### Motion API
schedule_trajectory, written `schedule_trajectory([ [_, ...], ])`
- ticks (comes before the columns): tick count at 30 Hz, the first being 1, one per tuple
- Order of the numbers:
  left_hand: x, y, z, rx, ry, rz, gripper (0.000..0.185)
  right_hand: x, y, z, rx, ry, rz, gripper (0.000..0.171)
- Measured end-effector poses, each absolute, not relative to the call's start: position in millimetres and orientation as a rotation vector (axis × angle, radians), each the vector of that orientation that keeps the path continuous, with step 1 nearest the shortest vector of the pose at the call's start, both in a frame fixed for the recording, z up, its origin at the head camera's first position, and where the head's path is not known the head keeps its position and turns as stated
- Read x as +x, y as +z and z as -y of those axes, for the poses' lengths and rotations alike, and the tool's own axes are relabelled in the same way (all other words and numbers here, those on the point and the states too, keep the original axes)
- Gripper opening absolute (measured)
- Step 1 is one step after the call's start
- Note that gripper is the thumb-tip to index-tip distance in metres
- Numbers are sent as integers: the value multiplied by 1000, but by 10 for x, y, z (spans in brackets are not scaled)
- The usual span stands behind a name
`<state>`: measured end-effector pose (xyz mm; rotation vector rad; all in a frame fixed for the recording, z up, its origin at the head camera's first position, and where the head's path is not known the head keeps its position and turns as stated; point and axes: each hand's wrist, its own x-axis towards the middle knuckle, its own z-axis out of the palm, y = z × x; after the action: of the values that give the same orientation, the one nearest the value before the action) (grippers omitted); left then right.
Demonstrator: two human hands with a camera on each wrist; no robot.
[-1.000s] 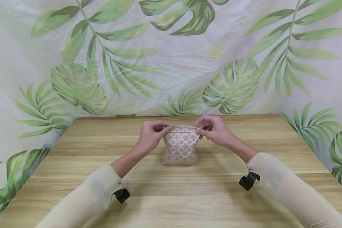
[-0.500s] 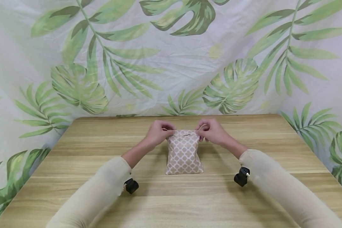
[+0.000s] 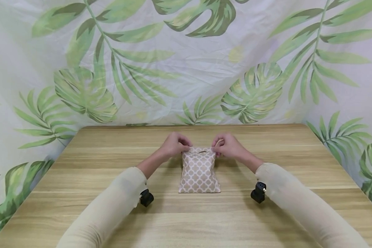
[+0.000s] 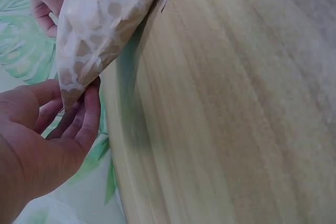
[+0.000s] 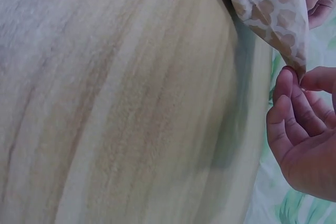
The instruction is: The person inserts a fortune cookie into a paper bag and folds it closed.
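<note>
A small beige pouch [image 3: 199, 172] with a white lattice pattern is in the middle of the wooden table, its lower edge toward me and its top edge raised. A short dark slit shows near the top. My left hand [image 3: 174, 144] pinches the pouch's upper left corner. Opposite it, the upper right corner is pinched by my right hand [image 3: 228, 146]. From the left wrist view, the thumb and fingers of the left hand [image 4: 50, 135] close on the pouch's pointed corner [image 4: 100, 30]. The right wrist view has the right hand [image 5: 310, 135] gripping the other corner between thumb and fingertips.
The wooden table [image 3: 186, 227] stretches out on all sides of the pouch. Behind its far edge hangs a white cloth [image 3: 201, 72] with green leaf prints. Black wrist cameras [image 3: 146, 198] sit under both pale sleeves [image 3: 108, 203].
Both hands have come lower and a little toward me with the pouch. The left hand has also shifted right, and more of the pouch's front now shows. Both corners stay held.
</note>
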<state>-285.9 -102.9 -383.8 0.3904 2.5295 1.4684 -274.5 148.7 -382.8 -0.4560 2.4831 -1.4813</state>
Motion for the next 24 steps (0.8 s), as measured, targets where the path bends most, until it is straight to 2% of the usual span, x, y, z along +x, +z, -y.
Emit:
schedule_trajectory([
  [8,-2909,-3890,1054,373,1427,-2509,10,-2783,-3892,-1439,-421,-1452,-2491,6],
  [13,-2880,-3878,1035,401,1467,-2526,10,-2796,-3904,-1397,-362,-1428,-2495,12],
  [17,-2814,-3837,998,442,1552,-2511,10,-2800,-3875,-1346,-481,-1353,-2539,19],
  [24,-2699,-3720,919,567,1674,-2523,9,-2808,-3743,-1258,-800,-1314,-2550,14],
])
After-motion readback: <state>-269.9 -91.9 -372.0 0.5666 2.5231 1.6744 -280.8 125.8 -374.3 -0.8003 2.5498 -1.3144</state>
